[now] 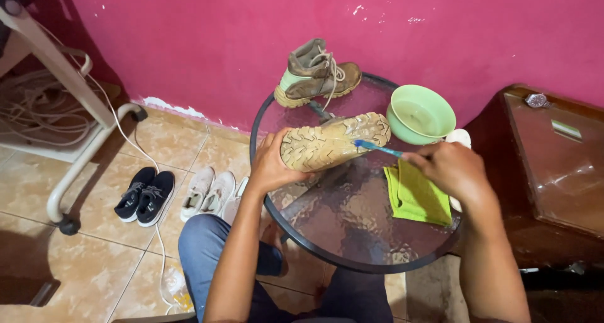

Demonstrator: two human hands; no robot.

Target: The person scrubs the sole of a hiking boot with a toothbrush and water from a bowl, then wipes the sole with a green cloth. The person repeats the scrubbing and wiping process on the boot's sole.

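Left hand [272,165]: fingers wrapped tight around the heel end of a tan boot [333,141], thumb on the near edge; boot held sole-up over the round glass table [352,235], toe pointing away from the fingers toward the right.

Right hand [450,169]: fingers closed together on the handle of a blue toothbrush [377,148]; the bristle end reaches left from the fingertips and touches the boot's lugged sole near the toe.

Second tan boot [314,74]: upright on the far rim of the table, beyond the left hand's fingers, laces loose, touching the pink wall [251,39] or just in front of it; which cannot be told.

Green bowl [420,114]: just beyond the right hand's fingers, on the table, with liquid in it.

Green cloth [415,197]: folded, flat on the glass, directly under and nearer than the right hand's fingers.

White object [459,136]: partly hidden behind the right hand, beside the bowl; kind cannot be told.

Black sneakers [145,196] and white sneakers [209,192]: pairs on the tiled floor, left of and below the left hand, well apart from the fingers.

Dark wooden cabinet [553,172]: right of the right hand, a wristwatch [536,100] on its top.
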